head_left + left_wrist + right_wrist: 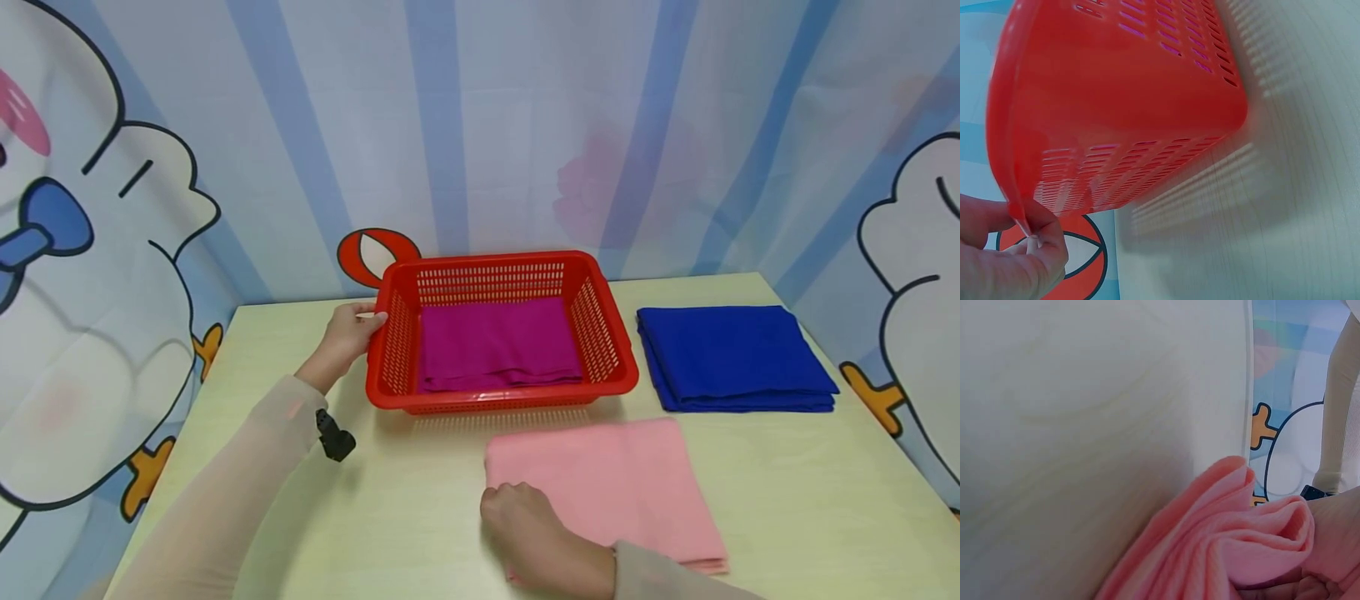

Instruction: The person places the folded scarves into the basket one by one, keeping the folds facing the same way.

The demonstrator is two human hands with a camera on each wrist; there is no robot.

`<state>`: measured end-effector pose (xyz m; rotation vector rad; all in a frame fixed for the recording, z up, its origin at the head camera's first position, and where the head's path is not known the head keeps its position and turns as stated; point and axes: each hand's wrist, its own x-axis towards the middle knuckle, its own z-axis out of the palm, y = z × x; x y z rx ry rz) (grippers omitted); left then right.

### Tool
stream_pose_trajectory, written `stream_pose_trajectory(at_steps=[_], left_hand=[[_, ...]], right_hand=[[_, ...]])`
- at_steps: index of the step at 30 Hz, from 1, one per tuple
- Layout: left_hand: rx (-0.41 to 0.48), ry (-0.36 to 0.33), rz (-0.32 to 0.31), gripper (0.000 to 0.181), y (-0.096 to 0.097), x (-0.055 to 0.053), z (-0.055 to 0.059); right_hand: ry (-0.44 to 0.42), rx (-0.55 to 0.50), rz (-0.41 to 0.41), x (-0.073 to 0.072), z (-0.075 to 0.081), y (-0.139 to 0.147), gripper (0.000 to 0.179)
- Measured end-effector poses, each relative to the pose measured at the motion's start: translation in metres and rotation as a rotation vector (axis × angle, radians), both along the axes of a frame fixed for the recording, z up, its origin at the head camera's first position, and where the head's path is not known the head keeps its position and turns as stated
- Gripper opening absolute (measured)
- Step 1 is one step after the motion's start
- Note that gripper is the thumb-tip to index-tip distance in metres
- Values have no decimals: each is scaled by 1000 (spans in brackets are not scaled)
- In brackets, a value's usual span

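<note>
1. Nearest, the person's right hand point(542, 533) is curled closed on the left edge of the folded pink cloth point(615, 483), which lies on the table point(405, 517) in front of the basket. The layers could slip apart if lifted from that edge alone, since the far side seems unsupported.
2. In the right wrist view, the gripped edge bunches into soft, rounded, finely ribbed pleats; a tighter squeeze could spoil the flat rectangle.
3. Beyond, the left hand point(347, 342) pinches the left rim of the red basket point(502, 400). An uneven pull there could tip or skew it. The basket looks like smooth, glossy plastic, rectangular, with slotted walls and rounded corners.
4. Inside it lies a folded magenta cloth point(495, 342), matte and flat; it could slide or crease if the basket tilts.
5. To the basket's right, a thick blue folded cloth point(735, 358) rests apart, its layered edges slightly uneven.
6. Farthest hangs a striped, softly rippled backdrop point(510, 150).
</note>
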<state>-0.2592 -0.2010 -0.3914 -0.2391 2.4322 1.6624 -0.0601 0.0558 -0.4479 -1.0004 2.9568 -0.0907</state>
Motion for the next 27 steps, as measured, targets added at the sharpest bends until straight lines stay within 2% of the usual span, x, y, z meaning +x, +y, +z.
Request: stream_pose_trajectory(at_steps=[14,22,27], left_hand=[[-4,-4,10,45,0,-1,-1],[1,-6,8,45,-1,-3,-3],[13,-1,9,44,-1,-3,-3]], right_hand=[[-12,32,18,2,2,-11,22],[-50,113,6,4,5,-23,41],[-43,107,17,4,5,-27,32]])
